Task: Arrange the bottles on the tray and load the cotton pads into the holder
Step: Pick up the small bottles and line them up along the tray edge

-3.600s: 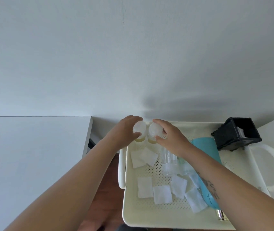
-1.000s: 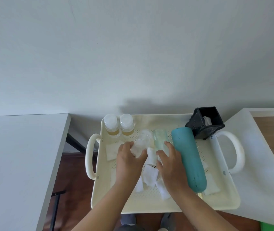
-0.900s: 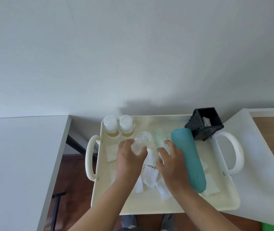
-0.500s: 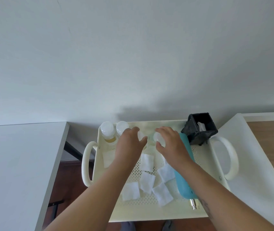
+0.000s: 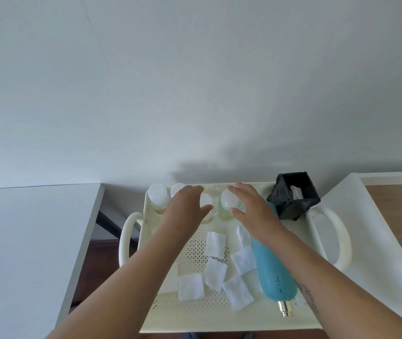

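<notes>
A cream perforated tray (image 5: 190, 316) holds everything. Two small clear bottles with white caps (image 5: 157, 195) (image 5: 177, 189) stand at its far left corner. My left hand (image 5: 186, 211) wraps a third small bottle (image 5: 206, 201) standing upright beside them. My right hand (image 5: 252, 212) wraps a fourth small bottle (image 5: 229, 200) just to the right of it. A tall teal bottle (image 5: 273, 267) lies on its side along the tray's right part, under my right forearm. Several white square cotton pads (image 5: 216, 244) lie scattered on the tray floor. The black square holder (image 5: 293, 206) stands at the far right corner with a white pad inside.
A white table top (image 5: 23, 241) lies to the left, with a gap to the floor between it and the tray. The tray has loop handles left (image 5: 124, 237) and right (image 5: 340, 237). A white sheet (image 5: 371, 231) and a wooden surface (image 5: 398, 204) are on the right; a wall is right behind.
Both hands lifted two clear bottles from the tray's middle and carried them to the far edge, where they now stand beside the first two. The pads beneath them are uncovered.
</notes>
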The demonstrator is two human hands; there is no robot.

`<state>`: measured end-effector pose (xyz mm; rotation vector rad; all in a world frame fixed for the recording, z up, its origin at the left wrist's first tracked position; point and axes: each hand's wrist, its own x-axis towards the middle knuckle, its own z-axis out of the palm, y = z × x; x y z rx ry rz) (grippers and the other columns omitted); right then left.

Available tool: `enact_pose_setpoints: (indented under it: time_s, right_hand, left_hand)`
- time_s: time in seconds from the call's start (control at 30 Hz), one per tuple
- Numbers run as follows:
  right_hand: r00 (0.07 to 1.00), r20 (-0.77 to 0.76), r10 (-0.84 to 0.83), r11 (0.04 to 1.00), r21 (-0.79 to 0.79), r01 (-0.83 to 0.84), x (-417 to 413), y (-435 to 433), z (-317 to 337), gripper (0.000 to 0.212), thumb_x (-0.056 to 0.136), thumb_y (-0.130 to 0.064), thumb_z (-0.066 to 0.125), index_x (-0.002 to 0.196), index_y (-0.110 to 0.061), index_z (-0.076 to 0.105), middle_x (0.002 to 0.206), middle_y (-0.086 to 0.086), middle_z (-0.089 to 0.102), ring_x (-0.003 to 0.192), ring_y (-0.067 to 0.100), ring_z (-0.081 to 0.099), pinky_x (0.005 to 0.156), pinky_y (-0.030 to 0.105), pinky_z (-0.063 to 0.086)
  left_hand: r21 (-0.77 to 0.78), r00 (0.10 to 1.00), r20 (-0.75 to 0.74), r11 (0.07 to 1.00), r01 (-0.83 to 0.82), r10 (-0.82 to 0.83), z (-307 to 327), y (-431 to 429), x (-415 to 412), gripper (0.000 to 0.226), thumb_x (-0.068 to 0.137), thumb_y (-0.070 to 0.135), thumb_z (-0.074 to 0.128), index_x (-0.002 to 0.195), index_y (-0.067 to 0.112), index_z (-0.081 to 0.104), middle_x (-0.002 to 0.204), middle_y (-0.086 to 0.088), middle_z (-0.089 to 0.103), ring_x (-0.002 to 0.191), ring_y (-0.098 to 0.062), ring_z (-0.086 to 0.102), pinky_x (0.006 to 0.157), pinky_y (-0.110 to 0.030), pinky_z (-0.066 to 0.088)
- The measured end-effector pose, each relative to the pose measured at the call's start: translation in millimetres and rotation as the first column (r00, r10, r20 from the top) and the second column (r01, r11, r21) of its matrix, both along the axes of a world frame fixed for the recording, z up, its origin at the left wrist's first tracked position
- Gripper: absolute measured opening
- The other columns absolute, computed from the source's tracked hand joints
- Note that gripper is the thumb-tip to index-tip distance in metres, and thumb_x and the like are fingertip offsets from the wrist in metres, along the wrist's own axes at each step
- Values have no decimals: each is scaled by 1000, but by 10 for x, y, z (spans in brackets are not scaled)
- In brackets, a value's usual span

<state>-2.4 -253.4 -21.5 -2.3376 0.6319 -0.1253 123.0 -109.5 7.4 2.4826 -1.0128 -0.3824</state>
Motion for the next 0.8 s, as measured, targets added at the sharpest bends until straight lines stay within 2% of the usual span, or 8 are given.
enact_pose_setpoints:
  time_s: [0.1, 0.17, 0.27, 0.33, 0.57, 0.8]
  right_hand:
    - [999, 29, -25, 999, 49, 23, -28, -24, -25, 55, 91, -20, 62, 142, -26, 42, 149, -10, 35, 135, 7, 34, 102, 18, 27]
    - [998, 48, -35, 997, 76, 31, -7, -28, -43, 58, 88, -21, 66, 141, -25, 44, 142, -10, 41, 126, 5, 41, 97, 17, 31]
    - [996, 71, -58, 995, 82, 52, 41, -26, -63, 54, 86, -21, 68, 136, -25, 48, 123, -11, 48, 104, 2, 46, 89, 22, 40]
    - [994, 86, -68, 995, 85, 61, 63, -35, -69, 49, 86, -19, 68, 132, -24, 50, 115, -14, 46, 101, 3, 47, 92, 30, 46]
    - [994, 102, -30, 990, 139, 15, 176, -75, -66, 48, 91, -12, 62, 136, -20, 48, 132, -7, 48, 117, 10, 48, 101, 38, 47]
    - [992, 129, -5, 982, 188, -19, 250, -99, -74, 48, 90, -8, 62, 135, -19, 50, 130, -5, 49, 112, 10, 50, 102, 37, 46]
  left_hand:
    - [71, 964, 205, 985, 159, -170, -4, 105, 60, 64, 83, 37, 71, 140, 24, 45, 135, 5, 55, 118, -22, 45, 96, -34, 38]
    - [145, 921, 282, 961, 237, -270, -18, 120, 111, 67, 83, 40, 70, 142, 31, 41, 137, 13, 52, 117, -20, 40, 95, -34, 32]
    - [182, 905, 272, 941, 284, -326, -36, 65, 175, 59, 85, 41, 68, 139, 31, 46, 133, 14, 56, 117, -19, 39, 97, -35, 30]
    - [191, 899, 277, 936, 295, -340, -43, 12, 209, 56, 85, 40, 68, 136, 29, 49, 131, 12, 58, 117, -19, 40, 97, -35, 30]
    - [184, 901, 290, 942, 279, -324, -60, -93, 285, 53, 85, 32, 70, 134, 26, 51, 134, 9, 57, 122, -20, 43, 101, -38, 30]
    - [168, 910, 288, 952, 257, -297, -88, -89, 364, 52, 87, 28, 68, 135, 28, 50, 136, 10, 55, 123, -18, 48, 104, -41, 27]
